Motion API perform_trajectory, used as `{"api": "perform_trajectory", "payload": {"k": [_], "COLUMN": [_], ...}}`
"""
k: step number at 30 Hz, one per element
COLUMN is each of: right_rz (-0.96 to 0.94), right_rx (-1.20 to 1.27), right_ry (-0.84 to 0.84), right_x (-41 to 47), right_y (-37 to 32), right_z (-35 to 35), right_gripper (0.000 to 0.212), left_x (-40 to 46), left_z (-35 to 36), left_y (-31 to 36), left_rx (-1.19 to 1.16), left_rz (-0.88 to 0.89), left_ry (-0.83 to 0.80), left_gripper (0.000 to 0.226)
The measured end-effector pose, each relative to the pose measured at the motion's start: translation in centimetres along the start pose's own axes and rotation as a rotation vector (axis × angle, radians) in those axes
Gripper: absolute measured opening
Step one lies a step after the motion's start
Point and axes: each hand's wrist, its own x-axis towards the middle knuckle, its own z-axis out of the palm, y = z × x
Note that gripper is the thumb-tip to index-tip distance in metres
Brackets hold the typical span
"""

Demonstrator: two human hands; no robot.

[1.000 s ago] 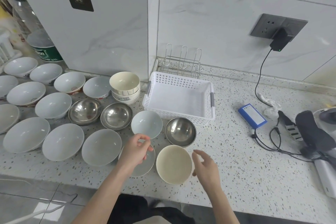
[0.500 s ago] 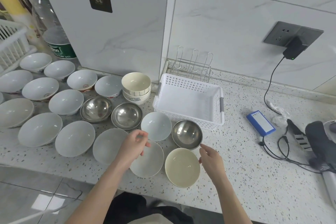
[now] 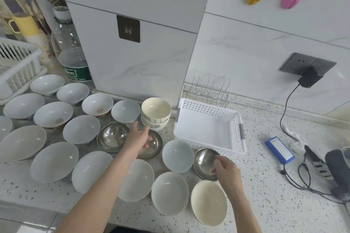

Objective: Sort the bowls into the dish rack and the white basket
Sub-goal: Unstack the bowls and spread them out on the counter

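Beside white basket [image 3: 210, 128] | steel bowl [image 3: 205, 164] mouth-up, right hand [image 3: 226, 171] pinching rim | left hand [image 3: 139, 138] spread, empty

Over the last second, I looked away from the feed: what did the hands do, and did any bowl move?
The left hand reached forward, from the near white bowls to over the middle steel bowl, fingers open. The right hand moved from beside the cream bowl to the rim of the steel bowl by the white basket; whether it grips is unclear. All bowls and the empty basket stayed put.
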Motion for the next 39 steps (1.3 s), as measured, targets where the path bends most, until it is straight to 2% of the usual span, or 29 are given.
{"api": "perform_trajectory", "payload": {"k": [2, 7, 10, 13, 19, 27, 31, 39], "right_rz": [-0.022, -0.021, 0.009, 0.022, 0.092, 0.144, 0.118, 0.090], "right_rx": [0.033, 0.071, 0.066, 0.077, 0.074, 0.147, 0.140, 0.139], "right_ry": [-0.023, -0.172, -0.208, -0.203, -0.191, -0.146, -0.139, -0.108], "right_x": [0.0, 0.0, -0.2, -0.5, -1.5, -3.3, -3.6, -3.9], "right_y": [-1.4, -3.7, -3.9, -3.6, -3.2, -2.5, -3.0, -3.7], "right_z": [1.2, 4.0, 5.3, 6.2, 7.2, 8.0, 8.4, 8.4], "right_gripper": [0.021, 0.026, 0.023, 0.023, 0.021, 0.024, 0.025, 0.027], "left_x": [1.0, 3.2, 4.2, 4.6, 5.0, 5.7, 5.8, 5.6], "left_z": [-0.2, -0.3, 0.1, 0.2, 0.1, -0.3, -0.6, -1.4], "left_y": [0.8, 2.5, 3.2, 3.1, 3.4, 4.1, 4.5, 5.2], "left_rx": [-0.014, 0.028, -0.046, -0.116, -0.137, -0.161, -0.179, -0.226], "left_rz": [0.020, 0.035, 0.034, 0.024, 0.025, 0.014, -0.001, -0.027], "left_ry": [-0.028, -0.077, -0.109, -0.138, -0.170, -0.205, -0.226, -0.298], "left_gripper": [0.063, 0.055, 0.048, 0.035, 0.052, 0.048, 0.053, 0.048]}}
